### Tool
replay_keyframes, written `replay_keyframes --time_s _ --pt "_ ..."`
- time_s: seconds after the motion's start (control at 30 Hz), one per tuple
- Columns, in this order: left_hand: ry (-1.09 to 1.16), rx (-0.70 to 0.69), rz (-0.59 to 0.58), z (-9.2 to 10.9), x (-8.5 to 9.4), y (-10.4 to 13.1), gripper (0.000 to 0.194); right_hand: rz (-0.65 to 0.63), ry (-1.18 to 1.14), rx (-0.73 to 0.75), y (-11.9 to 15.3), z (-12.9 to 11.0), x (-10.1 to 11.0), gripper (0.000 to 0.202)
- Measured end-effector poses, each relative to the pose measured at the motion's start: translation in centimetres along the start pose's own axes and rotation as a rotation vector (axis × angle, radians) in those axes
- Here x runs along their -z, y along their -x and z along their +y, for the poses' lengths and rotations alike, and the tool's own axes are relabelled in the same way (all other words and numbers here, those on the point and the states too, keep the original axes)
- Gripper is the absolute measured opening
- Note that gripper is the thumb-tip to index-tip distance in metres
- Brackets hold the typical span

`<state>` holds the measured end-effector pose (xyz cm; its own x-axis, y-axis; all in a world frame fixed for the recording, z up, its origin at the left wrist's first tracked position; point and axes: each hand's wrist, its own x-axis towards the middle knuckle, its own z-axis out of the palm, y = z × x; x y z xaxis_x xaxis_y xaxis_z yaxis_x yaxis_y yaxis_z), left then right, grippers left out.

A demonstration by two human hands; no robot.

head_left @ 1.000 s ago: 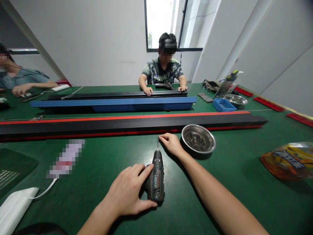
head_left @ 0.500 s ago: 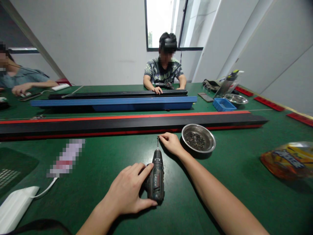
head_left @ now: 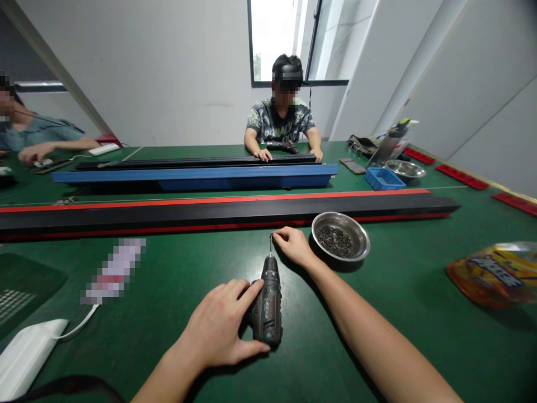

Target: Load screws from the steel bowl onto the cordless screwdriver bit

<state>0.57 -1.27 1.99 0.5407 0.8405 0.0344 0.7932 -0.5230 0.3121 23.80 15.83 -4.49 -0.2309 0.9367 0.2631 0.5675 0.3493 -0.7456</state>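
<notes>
A dark power drill (head_left: 268,308) lies on the green table (head_left: 327,347), its bit pointing away from me. My left hand (head_left: 224,324) is wrapped round the drill's left side, thumb behind it. At the tip of the bit, my right hand (head_left: 293,244) is closed in a pinch; what its fingertips hold is too small to make out. Just right of that hand stands a metal bowl (head_left: 361,246) with many small dark screws (head_left: 334,240). Beyond both hands a long black bar with red edges (head_left: 235,211) lies across the table.
Blue and black bars (head_left: 193,174) lie farther back, before a seated person (head_left: 281,120). Another person (head_left: 46,134) sits at the far left. A blue tray (head_left: 384,179) is at the back right, an orange packet (head_left: 495,274) at the right, a white power bank (head_left: 31,355) at the left.
The black bars under the hands of the person opposite have shifted slightly left, and that person's hands have moved. My hands and the drill have stayed in place.
</notes>
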Motion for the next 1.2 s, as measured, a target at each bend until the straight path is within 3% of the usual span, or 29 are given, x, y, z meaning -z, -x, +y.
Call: replay_keyframes --time_s 1.2 --pt "-0.002 0.006 -0.008 0.16 0.12 -0.09 0.103 0.012 -0.009 0.012 0.31 -0.28 0.07 0.022"
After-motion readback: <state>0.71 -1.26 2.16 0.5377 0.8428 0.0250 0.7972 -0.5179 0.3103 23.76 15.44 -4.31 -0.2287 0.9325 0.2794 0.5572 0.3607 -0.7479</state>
